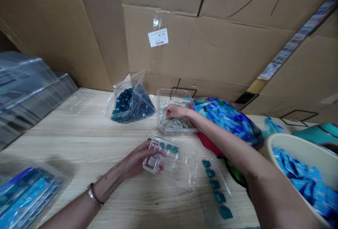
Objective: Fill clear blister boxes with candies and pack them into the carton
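My left hand [139, 158] grips the near-left corner of a clear plastic compartment tray [171, 160] lying on the wooden table; several teal tiles sit in its far cells. My right hand [174, 111] reaches into a clear tub [161, 116] of pale pink and green pieces, fingers curled down among them; what they hold is hidden. A second clear tray [216, 190] with a row of teal tiles lies just right of the first, under my right forearm.
A plastic bag of dark teal tiles [130, 106] sits left of the tub. A red bowl of blue pieces [227, 120] and a cream bowl of blue pieces [303, 172] stand right. Stacked clear trays [29, 88] are at left, filled packs [23, 193] near left. Cardboard [211, 46] walls the back.
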The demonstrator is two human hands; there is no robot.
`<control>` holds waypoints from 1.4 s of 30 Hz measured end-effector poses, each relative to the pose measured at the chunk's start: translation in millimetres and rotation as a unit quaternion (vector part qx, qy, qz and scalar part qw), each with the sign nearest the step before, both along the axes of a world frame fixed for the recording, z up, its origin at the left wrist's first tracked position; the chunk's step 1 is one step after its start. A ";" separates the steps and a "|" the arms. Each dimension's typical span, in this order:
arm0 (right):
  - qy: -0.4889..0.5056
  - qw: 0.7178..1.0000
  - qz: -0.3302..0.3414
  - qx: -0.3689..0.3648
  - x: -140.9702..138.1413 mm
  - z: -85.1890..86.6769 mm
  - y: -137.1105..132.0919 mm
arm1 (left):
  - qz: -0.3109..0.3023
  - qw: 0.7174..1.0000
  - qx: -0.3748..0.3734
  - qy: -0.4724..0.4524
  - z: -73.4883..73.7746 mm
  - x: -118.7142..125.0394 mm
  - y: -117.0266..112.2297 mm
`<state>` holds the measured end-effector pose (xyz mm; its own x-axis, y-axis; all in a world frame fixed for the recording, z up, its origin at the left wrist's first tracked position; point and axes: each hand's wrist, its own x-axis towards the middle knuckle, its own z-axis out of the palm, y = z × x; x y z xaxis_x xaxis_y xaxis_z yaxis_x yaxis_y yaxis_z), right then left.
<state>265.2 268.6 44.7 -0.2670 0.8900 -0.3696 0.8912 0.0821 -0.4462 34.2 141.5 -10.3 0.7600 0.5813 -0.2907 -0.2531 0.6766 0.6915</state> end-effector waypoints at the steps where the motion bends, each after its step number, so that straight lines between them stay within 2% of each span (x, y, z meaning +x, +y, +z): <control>1: 0.011 1.000 -0.016 0.002 2.0 0.7 1.2 | -0.001 1.000 -0.001 -0.001 -0.5 -0.1 0.0; 7: 0.124 0.987 -0.093 -0.032 10.4 3.0 4.4 | -0.009 1.000 -0.001 -0.004 0.1 -1.1 -0.9; 10: 0.079 0.992 -0.095 -0.010 7.0 -1.3 5.1 | -0.011 1.000 0.001 -0.006 -0.1 -1.3 -0.8; 14: 0.003 0.998 -0.061 0.034 1.4 -5.1 5.9 | -0.010 1.000 0.003 -0.014 -2.4 -1.0 -0.4; 19: 0.075 0.997 -0.030 -0.002 12.4 1.5 10.3 | -0.010 1.000 0.009 -0.011 -0.6 -0.4 -1.0; 23: 0.086 0.993 0.074 -0.041 22.1 3.9 18.7 | -0.011 1.000 0.007 -0.009 2.1 0.1 -1.2; 27: 0.021 0.989 0.146 -0.008 16.4 -1.3 23.7 | -0.012 1.000 0.007 -0.012 0.5 -0.3 -1.2; 35: -0.077 0.986 0.140 0.047 2.0 -11.9 20.2 | -0.016 1.000 0.012 -0.016 -2.2 -0.8 -0.3; 39: -0.133 0.977 0.160 0.046 -1.1 -10.4 17.9 | -0.013 1.000 0.012 -0.017 -2.8 -0.9 -0.6; 42: -0.133 0.978 0.155 0.049 -0.8 -6.6 15.0 | -0.010 1.000 0.013 -0.016 -3.5 -1.0 -0.8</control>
<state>264.3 283.7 38.1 -0.4349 0.8163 -0.3801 0.9005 0.3964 -0.1790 33.2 140.7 -13.8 0.7800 0.5728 -0.2522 -0.2613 0.6642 0.7004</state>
